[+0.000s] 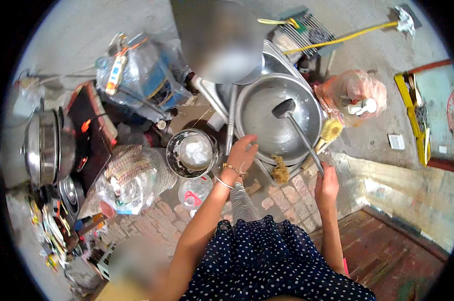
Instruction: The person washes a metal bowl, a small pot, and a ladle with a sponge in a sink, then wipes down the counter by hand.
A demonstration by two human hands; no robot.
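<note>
My right hand (327, 184) is closed around the handle of a metal wok spatula (304, 137). The spatula's dark blade points into a large stainless steel basin (279, 155), which has a shallow layer of water inside. At the basin's left rim is my left hand (243, 152), its fingers apart and nothing held. Whether its fingertips touch the rim I cannot tell. A brown scrubbing pad (280, 171) hangs at the near edge. Beside the right rim lies a yellow-bristled brush (330, 131). The basin rests on a metal sink (278, 60).
Left of the basin stands a pot (192, 153) above a clear plastic jug (195, 192). Farther left are a lidded steamer pot (42, 146) and a plastic-covered bundle (136, 180). A pink plastic bag (349, 96) sits at right. A yellow-handled mop (343, 38) leans behind the sink.
</note>
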